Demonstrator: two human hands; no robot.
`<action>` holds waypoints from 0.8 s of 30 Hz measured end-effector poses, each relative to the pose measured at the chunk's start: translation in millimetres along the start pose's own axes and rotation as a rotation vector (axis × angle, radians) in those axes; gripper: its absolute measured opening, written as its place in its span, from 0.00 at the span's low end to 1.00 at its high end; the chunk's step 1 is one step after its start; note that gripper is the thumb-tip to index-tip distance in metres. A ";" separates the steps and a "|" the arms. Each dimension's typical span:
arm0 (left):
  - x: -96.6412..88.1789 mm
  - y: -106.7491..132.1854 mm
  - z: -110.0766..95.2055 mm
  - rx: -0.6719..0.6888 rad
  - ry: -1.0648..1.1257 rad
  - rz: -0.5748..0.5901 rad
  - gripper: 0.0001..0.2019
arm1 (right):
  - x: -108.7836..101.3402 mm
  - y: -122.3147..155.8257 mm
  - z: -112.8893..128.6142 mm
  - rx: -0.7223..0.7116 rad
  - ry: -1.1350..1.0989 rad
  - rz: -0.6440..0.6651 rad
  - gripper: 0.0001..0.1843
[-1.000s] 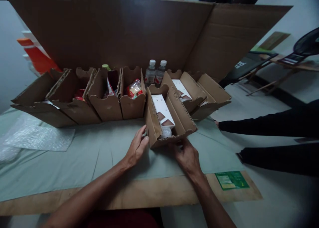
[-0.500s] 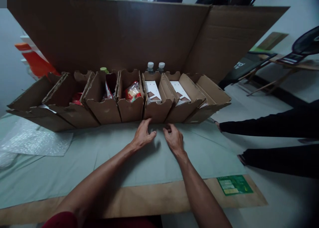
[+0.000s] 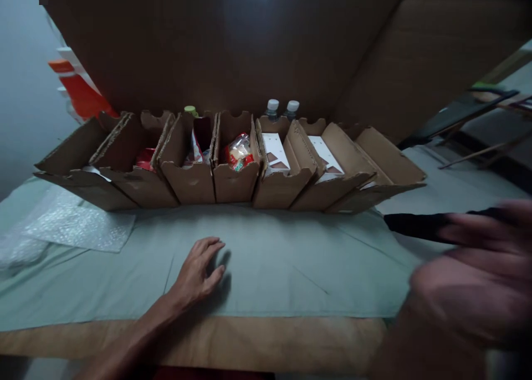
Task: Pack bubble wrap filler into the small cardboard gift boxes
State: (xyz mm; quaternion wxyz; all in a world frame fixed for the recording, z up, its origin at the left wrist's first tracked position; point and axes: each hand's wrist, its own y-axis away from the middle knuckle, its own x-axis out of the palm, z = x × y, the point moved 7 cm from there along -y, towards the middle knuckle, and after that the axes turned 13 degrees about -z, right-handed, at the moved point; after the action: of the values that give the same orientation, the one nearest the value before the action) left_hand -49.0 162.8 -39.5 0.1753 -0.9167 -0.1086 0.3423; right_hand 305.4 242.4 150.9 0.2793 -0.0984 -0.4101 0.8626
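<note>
My left hand [image 3: 201, 272] hovers low over the green tablecloth [image 3: 266, 258], palm inward, fingers apart and holding nothing. My right hand [image 3: 477, 275] is raised close to the camera at the right edge, its fingers smeared by motion. In front of the hands stands a row of several open cardboard bins [image 3: 191, 183]. One bin holds a clear and red snack bag [image 3: 240, 152]. To its right, two bins hold white boxes, one white box [image 3: 274, 150] and another white box [image 3: 326, 155]. Farther left, a red packet [image 3: 145, 158] lies in a bin.
A tall cardboard panel [image 3: 233, 47] stands behind the bins. Before it are two white-capped bottles [image 3: 272, 109] and an orange bottle [image 3: 85, 95]. Bubble wrap [image 3: 83, 222] lies at left. A bare wooden edge [image 3: 249, 341] runs along the front. A person's dark trouser leg [image 3: 415, 226] shows at right.
My left hand has pulled back from the bins towards me and to the left. My right hand has swung from the bins' front up to the far right. The view has shifted too.
</note>
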 end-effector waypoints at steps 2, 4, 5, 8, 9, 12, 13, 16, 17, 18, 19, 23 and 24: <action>-9.9 12.1 6.5 0.005 -0.033 -0.050 0.18 | 36.5 15.5 23.6 -0.106 0.096 0.102 0.17; -11.9 20.9 6.8 0.033 -0.059 -0.088 0.17 | 95.2 41.4 41.2 -0.232 0.200 0.366 0.16; -11.0 23.8 5.8 0.047 -0.071 -0.102 0.16 | 125.2 54.1 47.4 -0.306 0.240 0.492 0.17; -7.0 26.8 3.7 0.060 -0.069 -0.131 0.15 | 202.1 72.5 51.9 -0.490 0.384 0.677 0.25; -6.9 26.4 4.0 0.056 -0.052 -0.145 0.15 | 224.3 74.8 47.8 -0.520 0.450 0.736 0.26; -13.3 23.9 5.9 0.041 0.017 -0.222 0.15 | 269.3 81.5 33.4 -0.570 0.603 0.929 0.17; -17.2 23.2 6.4 0.037 0.036 -0.252 0.15 | 274.2 84.3 31.7 -0.584 0.627 0.968 0.14; -32.7 22.2 7.1 0.001 0.067 -0.340 0.14 | 255.0 94.1 44.8 -0.640 0.609 0.935 0.12; -38.5 22.2 7.3 -0.024 0.074 -0.362 0.13 | 238.7 99.1 54.3 -0.663 0.578 0.904 0.12; -44.8 22.5 7.2 -0.049 0.082 -0.384 0.13 | 218.9 104.8 65.0 -0.680 0.542 0.880 0.11; -50.7 23.0 6.8 -0.076 0.092 -0.399 0.12 | 196.6 111.0 76.0 -0.691 0.503 0.867 0.12; -69.9 27.3 3.1 -0.161 0.128 -0.408 0.12 | 99.8 127.8 110.6 -0.629 0.357 0.876 0.14; -73.3 28.5 1.5 -0.170 0.132 -0.406 0.12 | 76.8 128.8 114.6 -0.603 0.336 0.873 0.15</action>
State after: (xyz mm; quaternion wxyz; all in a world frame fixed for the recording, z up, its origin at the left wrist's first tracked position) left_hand -102.2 113.6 -8.6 0.1692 -0.9079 -0.3075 0.2290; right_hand 144.7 145.4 131.1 -0.0831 -0.4710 -0.5099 0.7150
